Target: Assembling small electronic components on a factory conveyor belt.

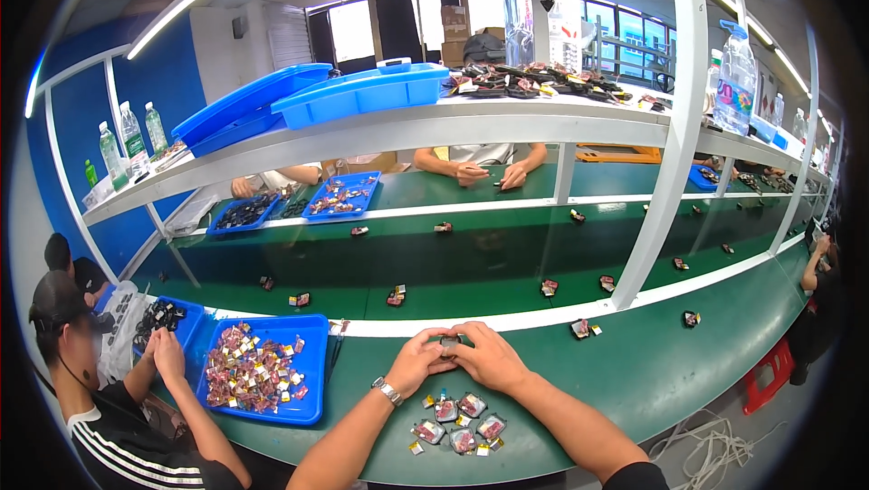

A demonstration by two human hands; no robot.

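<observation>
My left hand (pixel 418 363), with a metal-banded watch (pixel 387 390) on its wrist, and my right hand (pixel 493 359) meet above the green bench. Between their fingertips they grip a small dark square casing (pixel 450 342), partly hidden by the fingers. Just below my hands lies a group of similar small casings (pixel 463 439) with reddish circuit boards and silvery frames. Little white-and-yellow battery-like pieces (pixel 416 447) hang off them or lie beside them. To the left stands a blue tray (pixel 312 345) heaped with reddish boards and the same pale pieces.
Beyond my hands a green conveyor belt (pixel 489 259) carries scattered small assemblies (pixel 396 294). A white post (pixel 665 155) rises at right, under a shelf with blue trays (pixel 362 101) and bottles. At left a co-worker (pixel 90 381) sits beside another blue tray; another person's hands (pixel 493 173) work opposite.
</observation>
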